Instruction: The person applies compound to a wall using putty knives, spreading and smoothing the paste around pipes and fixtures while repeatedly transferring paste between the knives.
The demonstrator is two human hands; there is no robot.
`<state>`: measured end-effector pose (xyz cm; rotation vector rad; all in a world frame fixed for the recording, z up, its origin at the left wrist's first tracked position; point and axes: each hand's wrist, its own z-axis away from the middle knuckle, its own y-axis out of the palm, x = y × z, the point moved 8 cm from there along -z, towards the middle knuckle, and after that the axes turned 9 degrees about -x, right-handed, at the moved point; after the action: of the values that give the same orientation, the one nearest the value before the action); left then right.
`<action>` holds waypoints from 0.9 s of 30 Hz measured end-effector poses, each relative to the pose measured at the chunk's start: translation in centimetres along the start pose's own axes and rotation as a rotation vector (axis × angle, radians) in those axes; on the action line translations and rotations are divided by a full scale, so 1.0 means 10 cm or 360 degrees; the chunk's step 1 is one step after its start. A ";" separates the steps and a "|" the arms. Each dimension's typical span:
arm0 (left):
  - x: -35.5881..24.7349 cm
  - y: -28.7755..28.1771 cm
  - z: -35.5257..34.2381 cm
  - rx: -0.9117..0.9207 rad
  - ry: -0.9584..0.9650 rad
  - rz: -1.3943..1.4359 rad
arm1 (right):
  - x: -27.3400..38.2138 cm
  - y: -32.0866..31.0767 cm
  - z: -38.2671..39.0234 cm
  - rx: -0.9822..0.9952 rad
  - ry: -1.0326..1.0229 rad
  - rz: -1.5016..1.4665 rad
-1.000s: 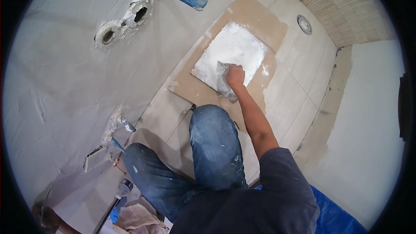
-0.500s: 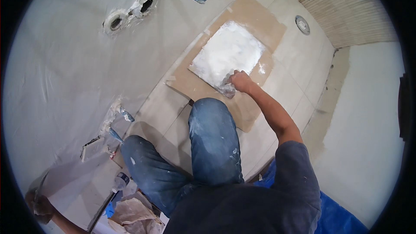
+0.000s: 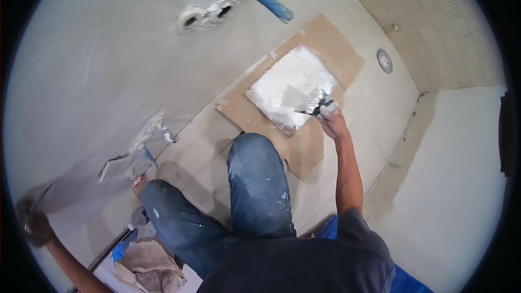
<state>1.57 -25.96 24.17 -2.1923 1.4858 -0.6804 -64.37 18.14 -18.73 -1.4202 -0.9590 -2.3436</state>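
My right hand (image 3: pixel 332 122) grips a putty knife (image 3: pixel 313 102) with wet-looking filler on it, held over the near right part of a board (image 3: pixel 287 125). A thick spread of white filler (image 3: pixel 296 78) covers most of that board. Under the board lies brown cardboard (image 3: pixel 342 49) on the floor. At the far left, beside the smooth grey wall (image 3: pixel 108 76), my left hand (image 3: pixel 35 225) is closed round a thin-bladed tool (image 3: pixel 46 192), seen nearly edge-on and blurred.
Blue pipe stubs (image 3: pixel 271 4) stick out of the wall near two round openings. Lower left, a crumpled paper bag (image 3: pixel 149 266) lies near a plastic bottle (image 3: pixel 138 218). A round drain (image 3: pixel 384 61) sits in the tiled floor (image 3: pixel 374 103). Blue sheeting (image 3: pixel 404 281) shows behind me.
My right hand has risen from the board's near edge and moved right, bringing filler up on the putty knife. My left hand has shifted slightly up and left. The whole view has moved.
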 end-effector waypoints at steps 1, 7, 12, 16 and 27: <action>-0.05 0.00 -0.04 0.0001 0.0015 0.0011 | 0.07 0.17 0.07 0.0029 0.0019 0.0008; -0.35 0.22 -0.41 -0.0054 0.0036 0.0160 | 0.64 1.31 0.73 0.0318 -0.0222 -0.0653; -0.78 0.28 -0.70 -0.0342 0.0241 0.0084 | 0.48 2.26 1.43 0.0518 0.0060 -0.1139; -0.89 0.00 -0.93 -0.0435 0.0029 0.0187 | 0.70 2.83 1.74 0.0772 0.0123 -0.1229; -1.28 -0.20 -0.55 -0.0291 -0.1222 0.0902 | 1.93 3.71 1.88 0.0920 -0.0460 -0.0493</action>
<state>-4.24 -13.63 27.61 -1.6838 1.6174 0.4515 -41.94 4.63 18.91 -1.4496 -1.8663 -1.8152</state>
